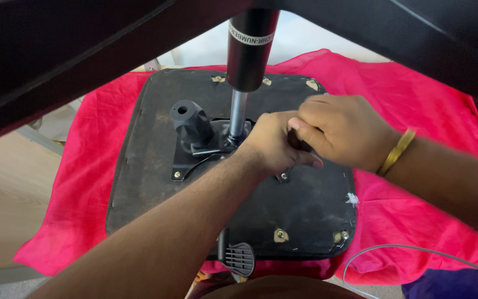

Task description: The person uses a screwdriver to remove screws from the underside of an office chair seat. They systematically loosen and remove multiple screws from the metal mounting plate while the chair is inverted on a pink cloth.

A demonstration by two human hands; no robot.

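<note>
— What did we have under our hands just then?

— The upturned chair seat (156,182), lying bottom-up on the bright pink cloth (427,105). Its underside was a rounded black square covered in thin, dusty fabric, scuffed pale in patches, with small brass-coloured fittings near the corners.

— And the metal part in the middle?

— A black mechanism plate (186,166) was bolted at the seat's centre. A stubby, ribbed black knob (191,122) stood up from it, and beside that the gas lift cylinder (247,50) rose toward us: a shiny steel rod below, a fat matte black tube above.

— How were we gripping?

— Our left hand (272,144) was curled closed just right of the rod, and our right hand (341,135), with a gold bangle (396,152) at the wrist, was folded tight against it. A small dark piece (300,145) showed between them, pinched by the right fingers; we couldn't tell what the left palm enclosed.

— Anything nearer us?

— A black slotted lever paddle (240,259) stuck out at the seat's near edge, and a thin grey cable (394,249) curved over the cloth.
</note>
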